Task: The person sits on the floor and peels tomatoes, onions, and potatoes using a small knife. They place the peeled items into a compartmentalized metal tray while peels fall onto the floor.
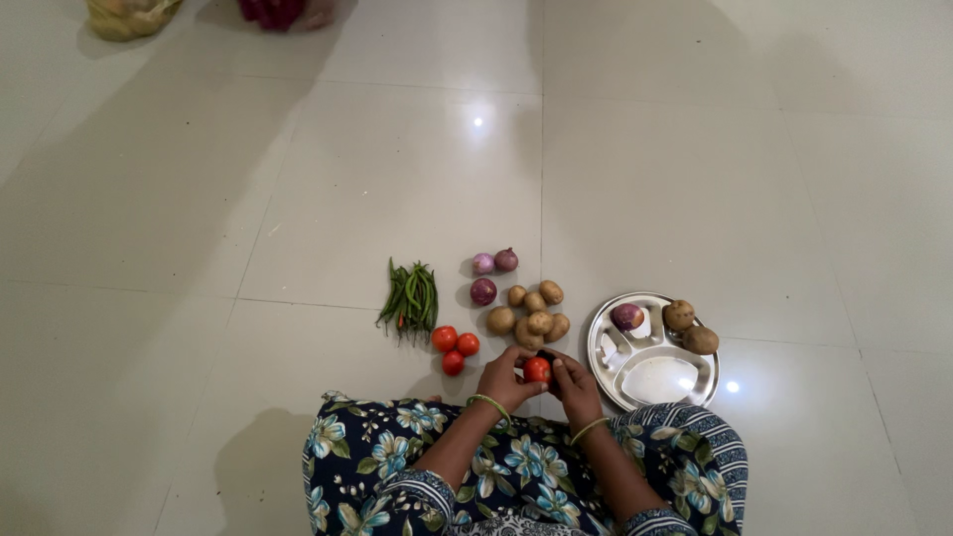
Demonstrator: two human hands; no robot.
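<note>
Both hands, left hand (504,377) and right hand (574,382), gripped a tomato (537,369) at six o'clock above the floor (298,199); potatoes (534,310) at twelve; a loosened pinch could probably drop it.

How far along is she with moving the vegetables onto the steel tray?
Already on the round compartmented steel tray: one purple onion and two brown potatoes. In hand: both hands, left hand and right hand, hold one red tomato. Left on the floor: three tomatoes, potato pile, three onions, green beans.
</note>
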